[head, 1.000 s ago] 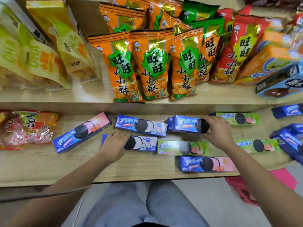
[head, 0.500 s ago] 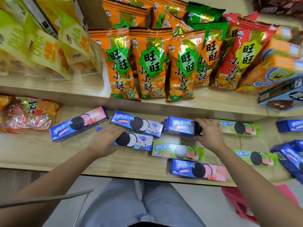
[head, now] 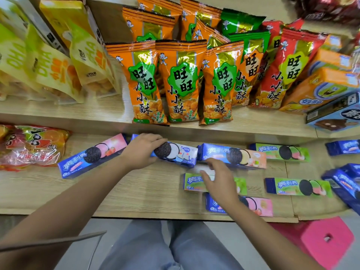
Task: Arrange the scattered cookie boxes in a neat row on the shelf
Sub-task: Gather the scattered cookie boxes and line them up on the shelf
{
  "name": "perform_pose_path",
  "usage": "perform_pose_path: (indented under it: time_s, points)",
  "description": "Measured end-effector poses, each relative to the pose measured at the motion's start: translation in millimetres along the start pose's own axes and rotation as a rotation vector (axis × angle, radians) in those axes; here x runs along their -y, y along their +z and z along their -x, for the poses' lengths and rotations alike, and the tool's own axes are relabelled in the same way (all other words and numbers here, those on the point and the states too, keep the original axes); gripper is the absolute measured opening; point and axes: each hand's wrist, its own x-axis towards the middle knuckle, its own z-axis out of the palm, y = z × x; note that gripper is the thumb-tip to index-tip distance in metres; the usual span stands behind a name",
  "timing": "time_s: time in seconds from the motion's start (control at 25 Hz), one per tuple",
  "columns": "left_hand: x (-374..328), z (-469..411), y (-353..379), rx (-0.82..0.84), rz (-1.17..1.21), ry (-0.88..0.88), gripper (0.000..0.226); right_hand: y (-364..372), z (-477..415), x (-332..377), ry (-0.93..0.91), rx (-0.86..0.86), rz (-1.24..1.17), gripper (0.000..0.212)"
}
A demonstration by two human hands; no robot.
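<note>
One blue box (head: 176,152) — lengthwise left-right

Orange snack bags (head: 180,82), far shelf centre: "旺旺 小小酥". Red bag (head: 288,75), far right: same "旺旺 小小酥". Yellow pouches (head: 46,63), far left: "DHA". Cookie boxes on near shelf, blue-pink box (head: 91,155) left and green box (head: 280,152) right: "奥利奥". Other small print unreadable.
</note>
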Motion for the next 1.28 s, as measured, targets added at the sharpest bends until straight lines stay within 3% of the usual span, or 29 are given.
perform_pose_path:
  time_s: [0.16, 0.36, 0.52, 0.68, 0.96, 1.12, 1.2, 1.28]
  points:
    - [10.9, 6.4, -2.9, -0.061, -0.017, -0.015, 0.07, 32.2, -15.4, 23.7, 0.352, 0.154, -0.013, 0.038]
    - [17.6, 53.9, 4.3, -0.364, 0.332, -0.535, 0.063, 47.3, -33.6, 40.7, 0.646, 0.054, -0.37, 0.032]
    - [13.4, 65.6, 26.5, -0.25, 0.578, -0.768, 0.059, 54.6, -43.2, 44.5, 0.844, -0.041, -0.625, 0.032]
    - [6.8, 49.4, 22.1, -0.309, 1.093, -0.809, 0.035, 60.0, -44.6, 43.0, 0.883, -0.076, -0.734, 0.026]
    - [14.6, 42.5, 21.2, -0.443, 1.234, -0.947, 0.027, 70.8, -66.2, 60.0, 0.882, -0.158, -0.89, 0.035]
    - [10.6, 33.5, 22.1, -0.513, 1.346, -1.007, 0.033, 72.9, -77.1, 65.3, 0.898, -0.203, -0.999, 0.009]
    - [7.9, 33.0, 21.0, -0.55, 1.436, -1.006, 0.035, 74.2, -75.8, 62.4, 0.89, -0.201, -1.017, 0.017]
    - [4.7, 32.3, 16.8, -0.572, 1.474, -1.015, 0.037, 71.6, -71.5, 63.6, 0.873, -0.188, -1.025, 0.013]
